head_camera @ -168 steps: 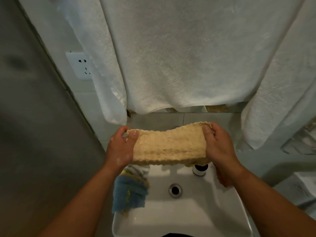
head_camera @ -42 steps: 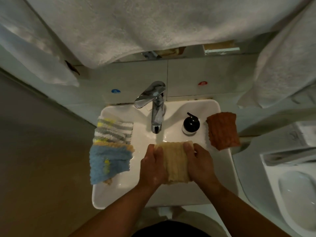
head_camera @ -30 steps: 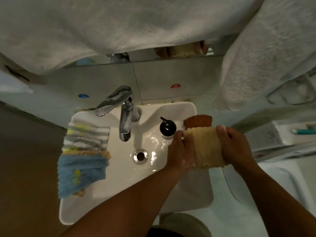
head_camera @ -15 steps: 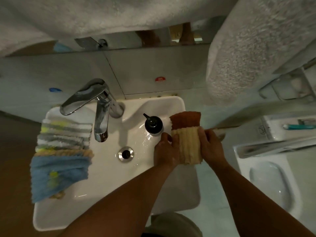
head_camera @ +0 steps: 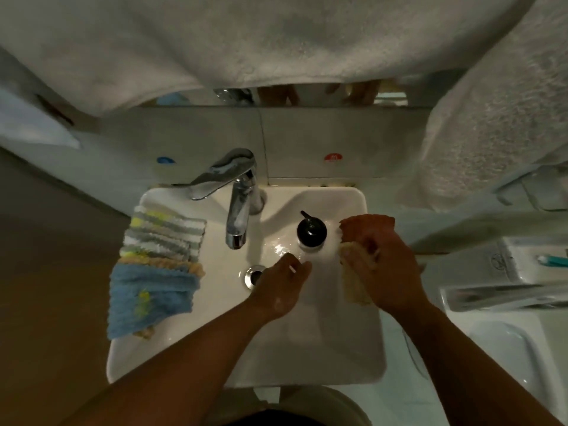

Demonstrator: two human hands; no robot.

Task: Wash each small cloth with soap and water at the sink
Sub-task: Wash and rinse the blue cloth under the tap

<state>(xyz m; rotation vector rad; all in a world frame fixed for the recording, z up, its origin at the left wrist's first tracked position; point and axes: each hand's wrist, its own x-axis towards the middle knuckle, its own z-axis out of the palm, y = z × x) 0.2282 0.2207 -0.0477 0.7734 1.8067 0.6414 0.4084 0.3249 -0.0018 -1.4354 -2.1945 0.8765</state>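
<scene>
We look down on the white sink (head_camera: 246,372). The left hand (head_camera: 281,287) hovers over the basin just beside the drain (head_camera: 252,275). Its fingers are loose and almost straight, w/ nothing in them. The right hand (head_camera: 387,272) is at the right rim, fingers bent around the beige cloth (head_camera: 353,287) and gripping it. The picture is a bit blurred there, so we cannot tell how tight.

This cloth lies along the right edge of the sink. Its far end meets the rust-orange cloth (head_camera: 367,222) at the back right corner, but the hand hides the joint. On the left rim are 2 more: a striped cloth (head_camera: 163,238) at the back and a blue cloth (head_camera: 150,299) in front, overlapping. The blue one hangs a little over the outer edge.

The tap (head_camera: 238,216) stands at the back centre, spout over the basin. A black soap pump (head_camera: 311,231) is between tap and right hand, near both. The room to move is mostly the wide front part of the basin, crossed only by the left forearm. White towels (head_camera: 276,41) hang low above the back wall. A toilet (head_camera: 507,348) is close to the sink's right side.
</scene>
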